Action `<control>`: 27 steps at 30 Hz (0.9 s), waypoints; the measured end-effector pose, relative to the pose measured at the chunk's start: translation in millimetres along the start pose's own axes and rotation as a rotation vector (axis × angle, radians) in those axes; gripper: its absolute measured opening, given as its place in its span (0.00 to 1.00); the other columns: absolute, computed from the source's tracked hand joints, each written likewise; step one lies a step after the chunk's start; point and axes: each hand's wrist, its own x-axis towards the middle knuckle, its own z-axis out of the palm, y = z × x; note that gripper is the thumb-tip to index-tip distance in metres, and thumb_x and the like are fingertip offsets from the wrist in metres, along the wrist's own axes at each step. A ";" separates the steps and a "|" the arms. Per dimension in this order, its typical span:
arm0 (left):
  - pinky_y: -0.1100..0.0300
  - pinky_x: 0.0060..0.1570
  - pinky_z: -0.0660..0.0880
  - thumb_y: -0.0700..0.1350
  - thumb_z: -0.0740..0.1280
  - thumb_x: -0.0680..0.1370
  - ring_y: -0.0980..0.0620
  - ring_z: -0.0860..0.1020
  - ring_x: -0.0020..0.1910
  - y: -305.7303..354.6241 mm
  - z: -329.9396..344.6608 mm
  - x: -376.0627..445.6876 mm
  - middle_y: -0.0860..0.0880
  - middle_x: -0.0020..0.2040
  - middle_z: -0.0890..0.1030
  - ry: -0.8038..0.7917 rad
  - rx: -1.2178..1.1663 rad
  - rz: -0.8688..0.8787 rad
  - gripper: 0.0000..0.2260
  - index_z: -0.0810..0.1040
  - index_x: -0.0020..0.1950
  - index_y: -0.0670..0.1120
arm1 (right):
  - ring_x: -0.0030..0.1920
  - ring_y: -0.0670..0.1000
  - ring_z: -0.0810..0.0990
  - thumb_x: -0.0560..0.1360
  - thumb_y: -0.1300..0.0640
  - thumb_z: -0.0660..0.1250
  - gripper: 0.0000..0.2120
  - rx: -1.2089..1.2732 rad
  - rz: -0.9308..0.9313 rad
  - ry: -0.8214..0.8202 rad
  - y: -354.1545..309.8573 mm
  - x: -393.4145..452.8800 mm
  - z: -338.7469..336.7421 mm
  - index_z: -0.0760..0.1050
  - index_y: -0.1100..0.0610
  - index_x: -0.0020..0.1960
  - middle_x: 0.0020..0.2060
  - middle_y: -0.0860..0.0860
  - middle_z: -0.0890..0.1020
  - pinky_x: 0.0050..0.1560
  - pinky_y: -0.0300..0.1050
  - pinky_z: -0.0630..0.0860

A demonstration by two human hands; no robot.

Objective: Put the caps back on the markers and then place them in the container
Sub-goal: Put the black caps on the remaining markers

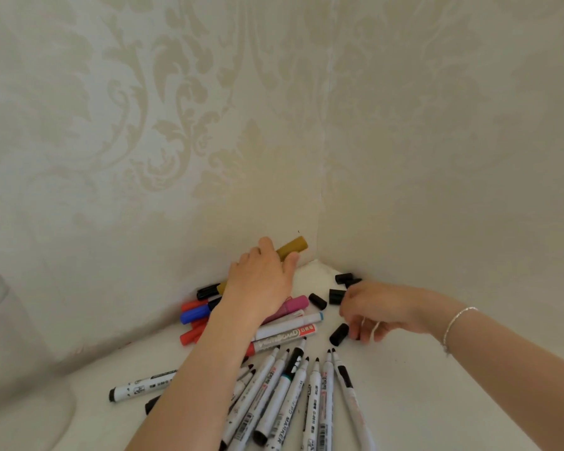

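Left hand: left hand (261, 281) reaches toward the wall corner, its fingers (267, 244) curled round a gold marker (292, 248), the marker's end poking out past the thumb.
Right hand: right hand (376, 309) hangs just above the worktop (437, 385), palm down; whether its loosely bent fingers (363, 328) grip anything cannot be told, since a dark bit shows beneath them.
Bracelet: thin silver bracelet (456, 323) circles the right wrist.
Loose caps: four black caps (317, 301) lie scattered near the corner, just beyond the right hand; another black cap (339, 334) sits beside the fingertips.
Uncapped markers: fan of white markers (313, 385) with bare black tips lies in the foreground, tips pointing toward the corner, partly under the left forearm.
Capped markers: blue-capped marker (196, 314), red ones (191, 335) and a pink marker (295, 302) lie in a heap under the left wrist, against the wall.
Container: translucent, blurred container (0, 320) stands at the far left edge, well apart from the pile.
Walls: cream damask wallpaper (144, 109) covers both.
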 end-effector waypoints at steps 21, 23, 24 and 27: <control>0.61 0.47 0.71 0.49 0.70 0.74 0.53 0.75 0.51 -24.1 4.3 3.0 0.52 0.61 0.78 -0.333 -0.064 0.090 0.06 0.80 0.50 0.50 | 0.31 0.48 0.79 0.74 0.61 0.66 0.07 -0.118 -0.047 0.030 -1.8 -21.9 14.7 0.69 0.59 0.40 0.37 0.55 0.81 0.34 0.37 0.78; 0.62 0.45 0.68 0.47 0.70 0.74 0.52 0.75 0.50 -24.8 2.3 3.9 0.49 0.61 0.78 -0.341 -0.059 0.089 0.04 0.76 0.43 0.52 | 0.31 0.49 0.80 0.73 0.62 0.67 0.08 0.045 -0.079 0.111 1.3 -24.6 2.8 0.69 0.59 0.39 0.34 0.54 0.81 0.37 0.40 0.80; 0.62 0.45 0.68 0.46 0.69 0.75 0.51 0.76 0.51 -25.0 2.2 4.4 0.48 0.61 0.79 -0.336 -0.060 0.086 0.07 0.73 0.40 0.53 | 0.32 0.51 0.81 0.73 0.63 0.66 0.08 0.150 -0.089 0.137 3.0 -25.4 -1.3 0.69 0.59 0.39 0.34 0.55 0.81 0.40 0.43 0.81; 0.62 0.47 0.68 0.47 0.68 0.77 0.49 0.77 0.56 -23.8 1.9 5.1 0.48 0.61 0.79 -0.328 -0.048 0.074 0.05 0.75 0.42 0.51 | 0.35 0.54 0.83 0.75 0.63 0.66 0.06 0.374 -0.107 0.204 8.3 -23.6 -7.0 0.69 0.60 0.41 0.35 0.57 0.81 0.41 0.47 0.82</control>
